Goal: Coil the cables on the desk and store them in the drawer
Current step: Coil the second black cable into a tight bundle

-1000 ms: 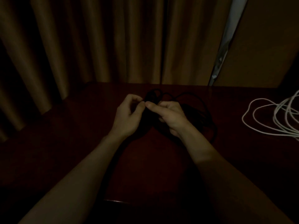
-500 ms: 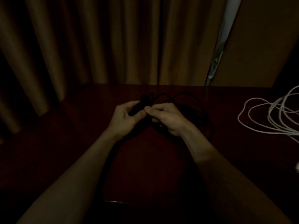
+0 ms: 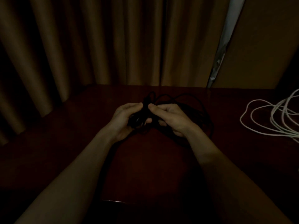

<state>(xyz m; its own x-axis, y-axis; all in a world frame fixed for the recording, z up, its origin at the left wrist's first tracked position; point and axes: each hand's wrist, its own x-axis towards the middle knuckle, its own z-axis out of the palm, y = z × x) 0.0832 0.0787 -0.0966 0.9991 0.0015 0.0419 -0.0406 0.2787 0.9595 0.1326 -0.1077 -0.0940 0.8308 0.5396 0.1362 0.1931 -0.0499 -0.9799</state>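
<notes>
My left hand (image 3: 124, 120) curls round a dark bundle of the black cable (image 3: 200, 109), palm turned inward, with the thumb on top and the fingertips showing beneath the bundle. My right hand (image 3: 171, 118) meets it from the right: the thumb and forefinger pinch the same cable just beside my left thumb, and the other fingers are folded under. The 2 hands almost touch over the middle of the desk (image 3: 153, 162), toward its far half.

The rest of the black cable lies in loose loops on the desk behind and to the right of my right hand, and a small loop stands up just beyond my thumbs. The light is too dim for me to count the turns or find the cable's ends.

The white cable (image 3: 274, 115) lies in several wide, slack loops at the far right of the desk, well apart from my hands, and runs out of the picture at the right edge.

The desk is dark, reddish and glossy. Beyond its far edge hangs a brown pleated curtain (image 3: 97, 46); to the right of it is a pale strip (image 3: 226, 38) and then a flat brown panel (image 3: 267, 46).
</notes>
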